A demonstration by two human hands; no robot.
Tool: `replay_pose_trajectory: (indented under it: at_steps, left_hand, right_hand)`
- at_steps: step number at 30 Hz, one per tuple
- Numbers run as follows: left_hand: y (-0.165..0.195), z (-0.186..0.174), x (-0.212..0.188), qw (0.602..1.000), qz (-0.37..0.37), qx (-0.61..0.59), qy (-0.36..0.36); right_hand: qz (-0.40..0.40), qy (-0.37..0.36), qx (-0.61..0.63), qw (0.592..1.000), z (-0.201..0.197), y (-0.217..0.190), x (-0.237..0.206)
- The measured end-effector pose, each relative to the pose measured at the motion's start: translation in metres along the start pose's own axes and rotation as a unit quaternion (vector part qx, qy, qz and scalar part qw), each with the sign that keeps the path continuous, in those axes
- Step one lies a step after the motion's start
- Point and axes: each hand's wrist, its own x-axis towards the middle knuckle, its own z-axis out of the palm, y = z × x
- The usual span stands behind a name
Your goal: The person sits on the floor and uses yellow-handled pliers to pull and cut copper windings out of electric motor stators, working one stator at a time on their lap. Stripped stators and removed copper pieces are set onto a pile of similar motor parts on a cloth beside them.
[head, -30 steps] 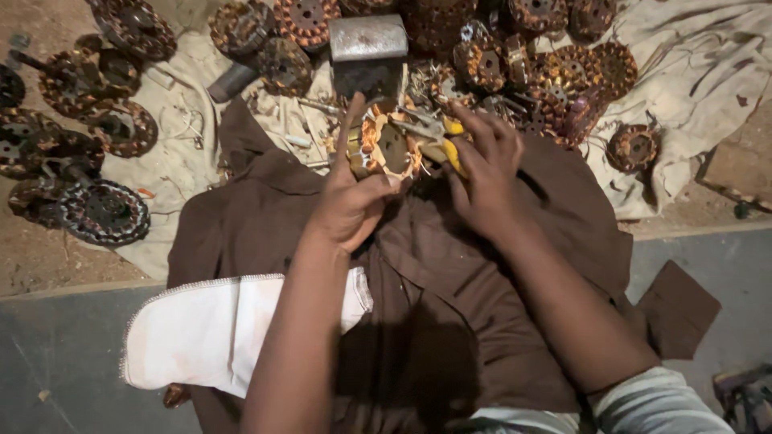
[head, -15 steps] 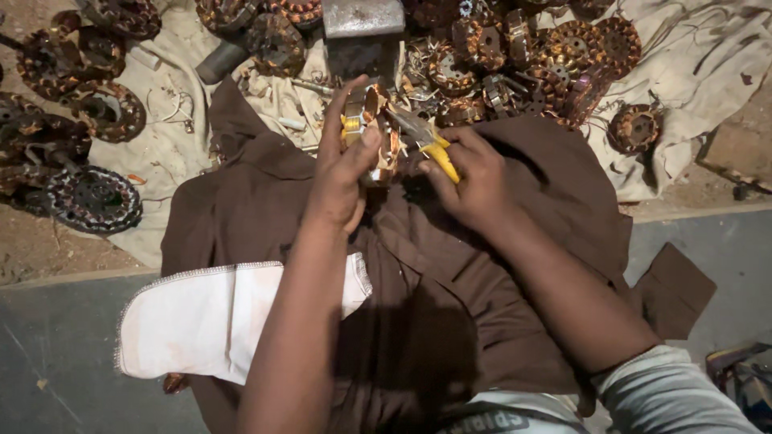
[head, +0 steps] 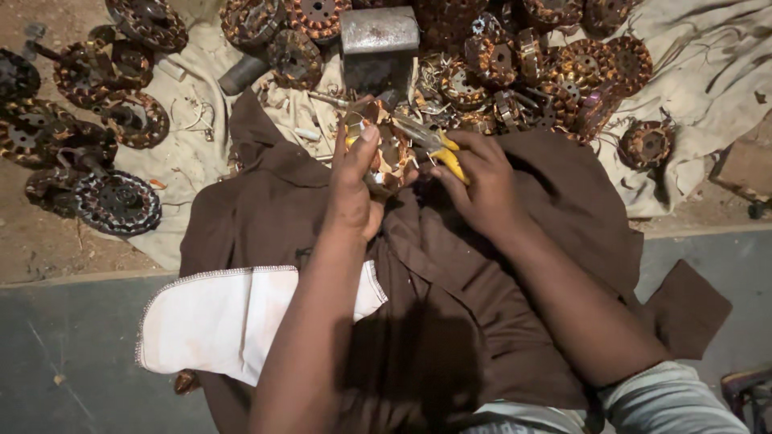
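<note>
Change: since a second ago the view has shifted a little; the left hand (head: 351, 197) has straightened, its fingers (head: 363, 141) now pointing to 12 o'clock along the wound motor stator (head: 384, 149), which sits in the lap on the brown cloth (head: 515, 265).
Meaning: the work reads as ongoing on the same stator, with no new one picked up.
Left fingers: pressed flat against the stator's near side, steadying it, not curled round it.
Right hand (head: 482, 185): at 3 o'clock of the stator, fingers wrapped tight on the yellow-handled pliers (head: 434, 145), whose tip points to 10 o'clock into the windings.
Count, stators: one in hand; roughly twenty more heaped from 9 to 2 o'clock, exact number unclear.
Count, pliers: one.
Count, metal block (head: 379, 36): one, at 12 o'clock.
Count, white cloth (head: 217, 321): one, at 7 o'clock.
</note>
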Motion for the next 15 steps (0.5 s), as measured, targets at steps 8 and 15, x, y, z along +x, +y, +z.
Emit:
replay_pose_trajectory:
  at_steps: [8,15]
  left_hand:
    - [-0.017,-0.012,0.004,0.998,0.041,0.04,-0.021]
    - [-0.022,-0.024,0.006,0.994,0.0,-0.092,-0.064]
  right_hand:
    - [0.029,-0.01,0.027,0.999,0.007,0.003,-0.012]
    - [0.095,-0.019,0.253,0.963,0.022,0.025,-0.03]
